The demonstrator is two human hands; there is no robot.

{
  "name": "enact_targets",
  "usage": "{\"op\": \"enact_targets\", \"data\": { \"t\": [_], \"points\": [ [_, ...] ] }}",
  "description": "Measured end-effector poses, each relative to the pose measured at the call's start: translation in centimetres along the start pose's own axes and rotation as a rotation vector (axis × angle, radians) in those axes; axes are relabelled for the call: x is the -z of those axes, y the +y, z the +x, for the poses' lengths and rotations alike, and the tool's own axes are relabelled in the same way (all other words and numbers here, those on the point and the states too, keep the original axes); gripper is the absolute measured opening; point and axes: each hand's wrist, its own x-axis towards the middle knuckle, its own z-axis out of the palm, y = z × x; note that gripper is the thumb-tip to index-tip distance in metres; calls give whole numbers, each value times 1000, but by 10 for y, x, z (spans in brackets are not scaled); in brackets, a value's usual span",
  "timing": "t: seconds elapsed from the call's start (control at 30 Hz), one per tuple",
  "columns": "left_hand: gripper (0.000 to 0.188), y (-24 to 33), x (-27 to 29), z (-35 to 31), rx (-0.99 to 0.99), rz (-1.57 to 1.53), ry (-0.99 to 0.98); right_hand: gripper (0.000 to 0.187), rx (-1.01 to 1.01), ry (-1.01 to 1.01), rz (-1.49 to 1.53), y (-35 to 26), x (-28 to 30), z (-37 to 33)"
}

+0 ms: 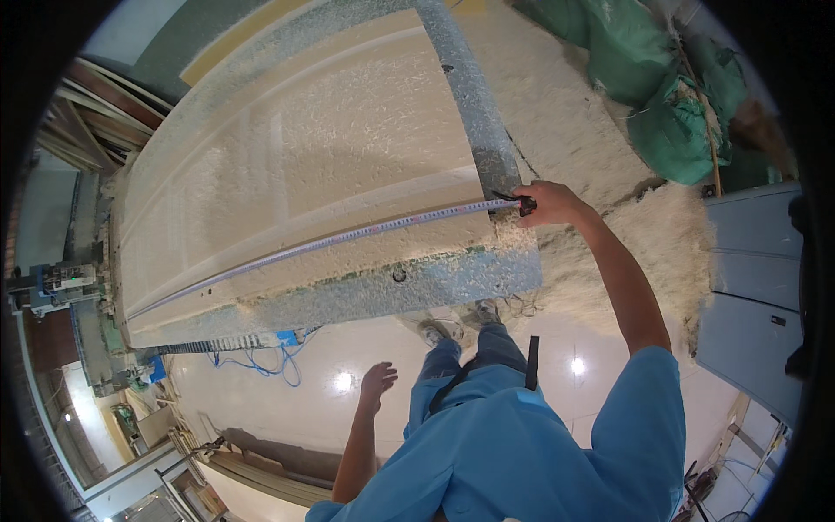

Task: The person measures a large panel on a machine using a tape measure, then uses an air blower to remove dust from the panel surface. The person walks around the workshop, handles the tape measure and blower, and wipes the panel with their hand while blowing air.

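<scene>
My right hand (553,205) grips a black tape measure (527,206) at the near right corner of a large tan board (348,130). From its case the white tape blade (365,231) runs out leftward along the board's near edge, reaching the far left end. Fine wood shavings cover the board, which lies flat on a grey machine bed (452,277). My left hand (377,381) hangs low beside my body, away from the bed, with its fingers apart and nothing in them.
Sawdust (600,261) is heaped on the floor to the right, below green sacks (670,130). A grey cabinet (755,296) stands at the right. Blue cables (270,365) lie under the bed's near side. Stacked panels (109,117) lean at the far left.
</scene>
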Motion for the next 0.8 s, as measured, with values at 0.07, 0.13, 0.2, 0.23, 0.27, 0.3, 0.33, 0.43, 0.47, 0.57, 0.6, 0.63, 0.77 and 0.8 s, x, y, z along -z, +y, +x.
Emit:
{"op": "enact_targets", "data": {
  "t": [0.07, 0.13, 0.2, 0.23, 0.27, 0.3, 0.33, 0.43, 0.47, 0.57, 0.6, 0.63, 0.77, 0.8],
  "points": [
    [44, 27, -19, -8, -95, 45, -13, 76, 2, 3, 15, 5, -4, 1],
    [45, 41, -27, -17, -111, 29, 34, 78, 12, 0, 18, 7, -6, 1],
    [44, 38, -30, -23, -158, -8, 77, 80, 28, 0, 11, 8, -6, 1],
    [42, 30, -29, -26, -163, -54, 96, 79, 39, 9, 16, 9, -6, 0],
    [43, 18, -29, -29, -121, -84, 121, 77, 50, 19, 23, 9, -5, -1],
    [43, 5, -27, -30, -106, -112, 133, 76, 57, 34, 29, 10, -5, -1],
    [43, -11, -25, -32, -96, -133, 145, 77, 67, 40, 24, 10, -4, -1],
    [45, -70, -20, -47, 65, -181, 177, 77, 75, 53, 8, 15, -8, 0],
    [45, -90, -19, -54, 155, -156, 230, 78, 74, 57, 4, 17, -11, 1],
    [46, -135, -16, -73, 299, -220, 267, 78, 69, 58, -1, 21, -19, 5],
    [46, -143, -17, -77, 273, -256, 256, 78, 90, 88, -3, 21, -20, 6],
    [47, -150, -19, -83, 274, -289, 261, 78, 85, 78, -12, 20, -20, 7],
    [47, -127, -32, -88, 145, -425, 209, 71, 92, 45, 16, -4, -11, -6],
    [46, -111, -36, -88, 111, -458, 191, 69, 42, 13, 10, -15, -7, -12]
  ]
}}
